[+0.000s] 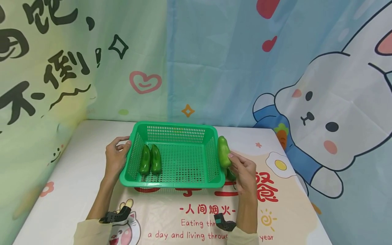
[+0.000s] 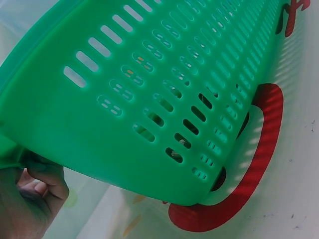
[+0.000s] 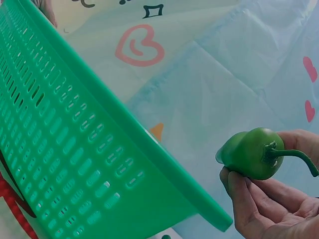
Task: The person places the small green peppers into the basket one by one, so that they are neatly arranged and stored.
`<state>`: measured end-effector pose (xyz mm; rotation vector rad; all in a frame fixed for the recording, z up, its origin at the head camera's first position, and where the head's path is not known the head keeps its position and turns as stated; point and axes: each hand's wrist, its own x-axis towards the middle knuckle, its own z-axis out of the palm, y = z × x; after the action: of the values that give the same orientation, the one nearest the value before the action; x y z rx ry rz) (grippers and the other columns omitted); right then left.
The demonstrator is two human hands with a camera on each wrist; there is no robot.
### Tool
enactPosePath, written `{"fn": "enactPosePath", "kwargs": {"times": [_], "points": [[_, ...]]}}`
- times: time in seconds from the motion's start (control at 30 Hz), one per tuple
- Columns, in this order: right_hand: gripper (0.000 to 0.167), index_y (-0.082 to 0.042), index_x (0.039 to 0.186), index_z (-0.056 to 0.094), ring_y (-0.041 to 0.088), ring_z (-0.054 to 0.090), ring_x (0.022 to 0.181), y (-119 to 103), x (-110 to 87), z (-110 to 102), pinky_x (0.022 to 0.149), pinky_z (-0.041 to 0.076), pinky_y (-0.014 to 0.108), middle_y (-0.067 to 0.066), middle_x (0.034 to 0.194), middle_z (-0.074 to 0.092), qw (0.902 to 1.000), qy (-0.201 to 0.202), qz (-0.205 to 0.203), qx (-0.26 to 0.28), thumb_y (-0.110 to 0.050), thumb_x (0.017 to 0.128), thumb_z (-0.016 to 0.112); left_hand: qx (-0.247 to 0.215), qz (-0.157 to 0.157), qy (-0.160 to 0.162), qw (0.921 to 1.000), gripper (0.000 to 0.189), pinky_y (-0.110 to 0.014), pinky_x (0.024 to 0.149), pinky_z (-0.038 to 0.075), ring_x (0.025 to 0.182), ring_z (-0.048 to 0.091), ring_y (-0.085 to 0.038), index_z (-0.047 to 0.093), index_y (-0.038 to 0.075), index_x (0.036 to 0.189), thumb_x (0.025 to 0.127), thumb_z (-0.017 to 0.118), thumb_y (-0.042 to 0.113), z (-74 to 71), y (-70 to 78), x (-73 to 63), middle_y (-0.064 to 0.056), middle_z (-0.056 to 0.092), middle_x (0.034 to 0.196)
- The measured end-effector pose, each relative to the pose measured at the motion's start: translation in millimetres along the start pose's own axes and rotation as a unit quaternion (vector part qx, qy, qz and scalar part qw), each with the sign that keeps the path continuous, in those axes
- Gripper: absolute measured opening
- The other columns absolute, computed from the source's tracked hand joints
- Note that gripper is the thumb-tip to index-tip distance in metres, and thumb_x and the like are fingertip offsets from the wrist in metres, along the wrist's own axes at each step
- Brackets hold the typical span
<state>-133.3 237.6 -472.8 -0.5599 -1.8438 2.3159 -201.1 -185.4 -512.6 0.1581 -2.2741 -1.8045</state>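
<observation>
A green plastic basket stands in the middle of the table. Its left rim is gripped by my left hand; in the left wrist view, curled fingers hold the rim's corner. Two green peppers lie side by side at the left inside the basket. Just outside its right wall, my right hand pinches another green pepper between thumb and fingers. The right wrist view shows that pepper's stem facing the camera. Partly hidden by the right hand, a darker green pepper lies beside the basket.
A printed mat with red lettering covers the table under the basket. Behind the table hangs a curtain with cartoon figures. Dark bands with camera mounts sit on both wrists.
</observation>
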Motion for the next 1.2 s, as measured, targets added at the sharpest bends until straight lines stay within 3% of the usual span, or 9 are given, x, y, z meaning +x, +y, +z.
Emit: {"fn": "enactPosePath", "kwargs": {"times": [0.17,0.5,0.97,1.2], "points": [[0.016,-0.016,0.117,0.086,0.013,0.079,0.100,0,0.1,5,0.096,0.063,0.024,-0.007,0.106,0.084,0.9999,-0.012,-0.008,0.003,-0.019,0.103,0.078,0.001,0.000,0.002,1.0000,0.035,-0.020,0.057,0.059,0.061,0.071,-0.001,0.068,-0.002,0.138,0.113,0.062,0.020,0.5,-0.7,-0.3,-0.016,0.080,0.087],[0.041,0.009,0.139,0.069,0.011,0.077,0.102,-1,-2.1,18,0.089,0.062,0.021,-0.006,0.112,0.081,0.9990,-0.039,-0.017,-0.010,-0.013,0.105,0.075,0.002,0.000,-0.001,1.0000,0.035,-0.021,0.057,0.059,0.062,0.071,-0.001,0.068,-0.002,0.139,0.113,0.061,0.020,0.6,-0.9,-1.1,-0.031,0.078,0.096],[0.043,0.010,0.141,0.066,0.011,0.078,0.105,-1,-0.6,38,0.091,0.064,0.023,0.013,0.131,0.071,0.9969,-0.068,-0.015,-0.038,-0.009,0.104,0.075,0.002,0.003,0.004,1.0000,0.034,-0.020,0.056,0.058,0.060,0.069,-0.001,0.069,-0.002,0.138,0.113,0.062,0.020,0.4,-2.2,0.0,-0.017,0.079,0.084],[0.038,0.012,0.136,0.069,0.010,0.079,0.095,2,1.1,49,0.084,0.065,0.024,0.010,0.116,0.079,0.9954,-0.077,-0.028,-0.049,-0.003,0.101,0.076,0.005,0.004,0.004,1.0000,0.034,-0.020,0.056,0.058,0.059,0.069,0.000,0.069,-0.002,0.138,0.113,0.061,0.020,0.9,-1.9,0.3,-0.018,0.079,0.085]]}}
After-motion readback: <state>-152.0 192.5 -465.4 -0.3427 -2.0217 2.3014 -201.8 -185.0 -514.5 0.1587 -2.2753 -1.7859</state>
